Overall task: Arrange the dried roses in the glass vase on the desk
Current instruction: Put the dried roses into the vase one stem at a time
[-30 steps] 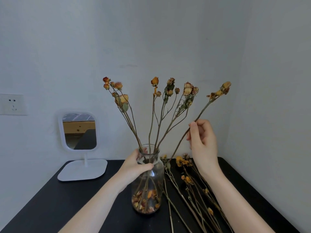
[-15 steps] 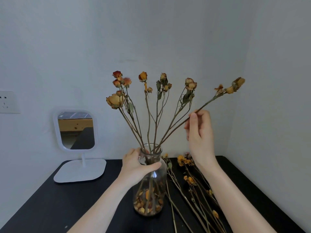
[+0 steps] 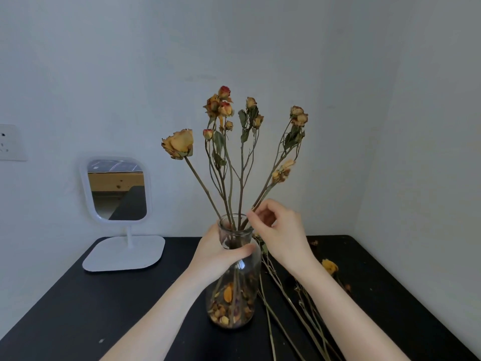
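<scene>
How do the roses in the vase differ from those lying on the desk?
The roses in the vase stand upright, stem ends inside the glass vase; the roses on the desk lie flat to its right. The left hand grips the vase and the right hand pinches one standing stem; no hand holds the desk ones. Both are dried, yellow-orange, thin-stemmed.

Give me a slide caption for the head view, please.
Left hand grips the glass vase; right hand pinches a dried rose stem.

Soft, cool, rather dim light falls evenly; shadows are faint. A small glint sits on the glass vase; the edges bend slightly.
</scene>
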`<action>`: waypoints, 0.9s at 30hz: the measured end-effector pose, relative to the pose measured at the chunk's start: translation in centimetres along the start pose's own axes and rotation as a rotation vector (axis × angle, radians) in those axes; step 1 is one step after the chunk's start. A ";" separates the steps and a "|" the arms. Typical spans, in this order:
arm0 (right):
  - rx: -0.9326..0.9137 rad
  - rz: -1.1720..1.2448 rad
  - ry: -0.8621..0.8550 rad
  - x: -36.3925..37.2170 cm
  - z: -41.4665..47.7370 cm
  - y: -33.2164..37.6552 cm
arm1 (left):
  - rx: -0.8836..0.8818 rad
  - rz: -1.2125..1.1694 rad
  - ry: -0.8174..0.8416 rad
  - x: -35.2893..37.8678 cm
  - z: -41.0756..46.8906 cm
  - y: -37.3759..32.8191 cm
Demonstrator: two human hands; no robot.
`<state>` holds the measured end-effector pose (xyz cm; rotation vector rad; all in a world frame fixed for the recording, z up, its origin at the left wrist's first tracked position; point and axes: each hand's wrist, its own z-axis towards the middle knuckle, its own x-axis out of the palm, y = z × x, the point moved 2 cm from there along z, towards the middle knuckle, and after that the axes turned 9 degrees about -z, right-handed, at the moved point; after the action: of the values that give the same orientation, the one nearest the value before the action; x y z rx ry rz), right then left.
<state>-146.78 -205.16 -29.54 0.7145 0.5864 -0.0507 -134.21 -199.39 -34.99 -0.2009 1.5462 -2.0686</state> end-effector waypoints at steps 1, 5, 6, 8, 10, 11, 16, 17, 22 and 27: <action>0.024 -0.021 0.035 0.2 0.0 -0.2 | -0.001 -0.002 0.000 0.0 0.0 0.1; 0.106 0.098 0.047 0.3 -0.2 -0.6 | -0.007 -0.012 -0.010 0.0 0.0 0.4; 0.118 0.147 0.033 0.1 -0.2 -0.5 | -0.017 -0.015 -0.016 0.0 0.0 0.4; 0.136 0.200 0.018 -0.2 -0.2 -0.5 | -0.024 -0.020 -0.026 0.0 0.1 0.5; 0.142 0.169 0.016 -0.2 -0.2 -0.6 | -0.020 -0.017 -0.025 0.1 0.0 0.4; 0.148 0.136 0.027 -0.1 -0.2 -0.6 | -0.012 -0.013 -0.025 0.1 0.0 0.4; 0.192 0.113 0.093 0.8 -0.6 -0.9 | 0.038 -0.011 -0.026 0.2 -0.2 0.2; 0.194 0.122 0.087 0.8 -0.7 -1.0 | 0.042 -0.007 -0.026 0.2 -0.1 0.2; 0.160 0.130 0.093 0.3 -1.0 -0.9 | 0.058 -0.018 -0.026 0.3 -0.2 0.1; 0.161 0.143 0.088 -0.9 -2.0 -1.7 | 0.021 -0.042 -0.087 0.4 -0.9 -0.2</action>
<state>-148.94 -205.32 -31.27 0.9169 0.6180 0.0674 -135.00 -198.75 -35.22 -0.3138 1.4799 -2.0789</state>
